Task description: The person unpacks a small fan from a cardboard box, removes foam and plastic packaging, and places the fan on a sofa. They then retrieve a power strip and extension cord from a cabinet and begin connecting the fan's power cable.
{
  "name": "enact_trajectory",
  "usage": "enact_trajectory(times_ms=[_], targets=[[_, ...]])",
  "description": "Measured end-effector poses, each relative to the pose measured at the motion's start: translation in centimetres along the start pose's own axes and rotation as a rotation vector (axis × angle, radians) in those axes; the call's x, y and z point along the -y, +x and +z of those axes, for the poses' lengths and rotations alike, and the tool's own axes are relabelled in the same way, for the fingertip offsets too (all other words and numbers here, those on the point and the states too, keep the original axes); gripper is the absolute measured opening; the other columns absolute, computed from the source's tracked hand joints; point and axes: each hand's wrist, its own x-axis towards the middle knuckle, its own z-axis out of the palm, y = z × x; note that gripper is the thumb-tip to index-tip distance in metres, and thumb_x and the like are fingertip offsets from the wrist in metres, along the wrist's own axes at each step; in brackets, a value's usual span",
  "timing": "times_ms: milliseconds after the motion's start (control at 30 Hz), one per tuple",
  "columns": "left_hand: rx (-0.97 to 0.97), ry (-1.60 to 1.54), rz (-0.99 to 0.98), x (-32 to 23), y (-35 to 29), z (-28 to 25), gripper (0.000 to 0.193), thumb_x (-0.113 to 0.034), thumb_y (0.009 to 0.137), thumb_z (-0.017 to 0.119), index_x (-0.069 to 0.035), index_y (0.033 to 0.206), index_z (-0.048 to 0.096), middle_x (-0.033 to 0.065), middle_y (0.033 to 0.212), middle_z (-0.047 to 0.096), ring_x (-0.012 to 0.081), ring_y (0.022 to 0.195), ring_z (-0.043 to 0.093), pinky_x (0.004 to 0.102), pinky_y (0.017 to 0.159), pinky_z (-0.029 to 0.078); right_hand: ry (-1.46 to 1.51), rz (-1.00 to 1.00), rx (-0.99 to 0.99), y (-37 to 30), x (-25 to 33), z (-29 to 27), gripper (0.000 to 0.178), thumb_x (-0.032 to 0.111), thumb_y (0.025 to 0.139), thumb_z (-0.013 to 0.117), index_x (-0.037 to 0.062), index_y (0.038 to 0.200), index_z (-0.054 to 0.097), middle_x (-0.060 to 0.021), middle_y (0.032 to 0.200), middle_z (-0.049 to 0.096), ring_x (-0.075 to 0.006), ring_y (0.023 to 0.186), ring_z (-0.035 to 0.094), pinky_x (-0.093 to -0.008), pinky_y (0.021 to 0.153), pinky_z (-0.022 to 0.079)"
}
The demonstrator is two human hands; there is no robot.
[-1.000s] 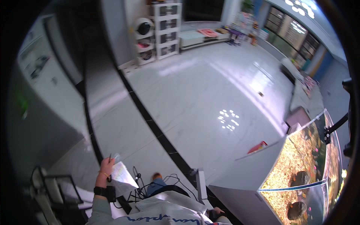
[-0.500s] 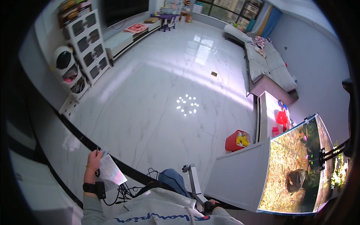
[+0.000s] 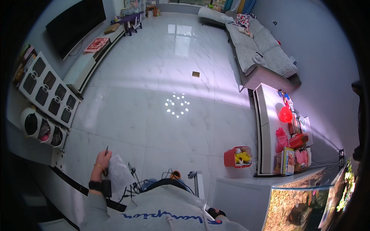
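My left hand (image 3: 101,159) is out at the lower left, closed around a thin dark pointed tool (image 3: 107,149) whose tip sticks up past the fingers. Its exact kind is too small to tell. A crumpled white sheet or flat packet (image 3: 120,171) hangs right beside that hand; whether the fingers also grip it is hidden. Black cables (image 3: 131,184) dangle below the sheet, near my front. My right hand (image 3: 217,213) is low by my body, mostly covered by the sleeve and a black wrist strap, with its fingers out of sight. Close to it rises a grey-white metal bar (image 3: 199,184).
A red bin (image 3: 230,158) with yellow stuff inside stands ahead on the right. Beyond are a white cabinet (image 3: 266,127) with a red balloon-like ball (image 3: 285,114) and a lit fish tank (image 3: 281,210). A white shelf unit (image 3: 48,90) is at left, a grey sofa (image 3: 266,81) at far right.
My view has turned right and moved forward, so the room shifts left and the cabinet shows more. My left hand still holds the pointed tool beside the white sheet.
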Motion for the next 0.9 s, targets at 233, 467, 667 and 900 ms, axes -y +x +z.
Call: enact_trajectory(times_ms=[233,467,667,900], targets=[[0.123,0.005,0.12,-11.2,19.8,7.4,0.028,-0.025,0.079,0.051,0.002,0.069,0.052,0.0041,0.055,0.049,0.0118,0.052,0.043,0.029,0.049,0.036,0.221,0.085,-0.062,3.1,10.4,-12.1,0.041,0.033,0.061,0.058,0.0045,0.09,0.061,-0.0204,0.093,0.058,-0.0321,0.089,0.055,-0.0338,0.076,0.041],[0.242,-0.011,0.202,-23.6,41.3,13.2,0.028,-0.025,0.079,0.051,0.001,0.069,0.052,0.0026,0.058,0.05,0.0112,0.055,0.045,0.0275,0.051,0.038,0.246,0.135,-0.155,9.9,20.6,-27.1,0.043,0.039,0.068,0.051,0.0064,0.095,0.059,-0.0173,0.099,0.056,-0.032,0.095,0.052,-0.036,0.081,0.039],[0.356,0.126,0.331,-38.1,58.1,19.3,0.029,-0.026,0.08,0.05,0.002,0.071,0.052,0.0084,0.058,0.051,0.0156,0.054,0.044,0.0301,0.054,0.038,0.272,0.033,0.028,17.9,22.5,-35.5,0.035,0.036,0.061,0.059,0.0111,0.085,0.064,-0.0116,0.085,0.062,-0.0224,0.082,0.058,-0.0312,0.073,0.043],[0.278,0.219,0.333,-50.1,73.8,27.2,0.031,-0.027,0.08,0.05,0.003,0.071,0.052,0.0091,0.057,0.05,0.0157,0.053,0.043,0.031,0.053,0.037,0.263,0.023,0.044,28.4,29.5,-52.8,0.036,0.035,0.066,0.054,0.0104,0.092,0.061,-0.0134,0.09,0.06,-0.0257,0.088,0.057,-0.0332,0.075,0.042]])
